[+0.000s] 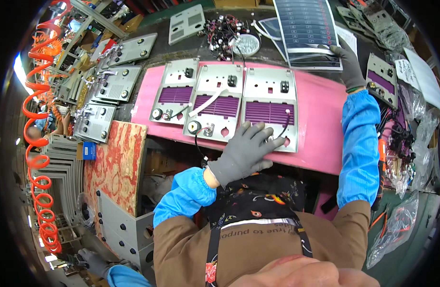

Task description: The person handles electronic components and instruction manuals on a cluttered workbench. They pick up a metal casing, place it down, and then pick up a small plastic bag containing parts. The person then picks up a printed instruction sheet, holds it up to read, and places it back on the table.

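Three light grey metal panels lie side by side on a pink mat (320, 110): a left panel (178, 71), a middle panel (215, 74) and a right panel (270, 76). Each has purple slats and a black switch; the left and middle ones also carry a round knob. My left hand (244, 153), in a grey glove, spreads its fingers over the lower edge of the right panel, near a short black wire. My right hand (350, 67), also gloved, pinches the lower right edge of a dark printed sheet (303, 28), where a pale strip lifts slightly. Its thumb is hidden.
Behind the panels lie a heap of wired parts (224, 33), a round dish (247, 45) and a loose grey panel (187, 24). Finished-looking panels (122, 83) stack at left, beside an orange coiled hose (36, 115). Another person's gloved hand (93, 262) shows at lower left.
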